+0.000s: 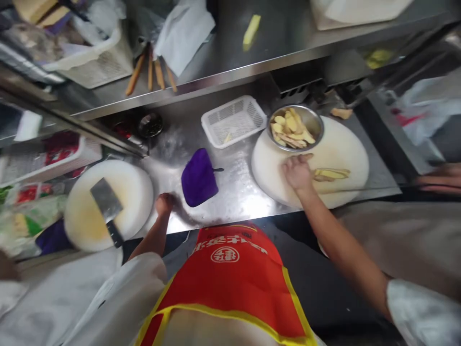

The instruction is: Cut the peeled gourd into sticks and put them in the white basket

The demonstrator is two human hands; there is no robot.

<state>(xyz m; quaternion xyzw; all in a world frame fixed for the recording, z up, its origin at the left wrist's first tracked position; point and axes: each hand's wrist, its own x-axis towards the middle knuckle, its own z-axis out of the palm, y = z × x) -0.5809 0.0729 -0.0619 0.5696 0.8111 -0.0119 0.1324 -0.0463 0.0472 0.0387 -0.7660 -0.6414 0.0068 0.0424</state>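
Observation:
My right hand [298,173] is over the left part of a round white cutting board [345,144], its fingers closed on what looks like a brown-skinned piece of ginger [306,157]. Just right of it lie sliced ginger pieces [331,174], yellow inside. Behind the hand, a steel bowl [319,127] of yellow slices stands on the board. My left hand [164,204] is curled into a fist at the counter's front edge, with nothing visible in it. A purple cloth [200,178] lies right of that fist, a dark handle-like tip [218,169] showing beside it.
A white plastic basket [234,120] sits behind the cloth. At left, a cleaver [107,199] lies on another round board [137,192]. A co-worker's hand [441,180] is at the right, near a thin dark blade-like edge. A steel shelf [223,74] overhangs the counter.

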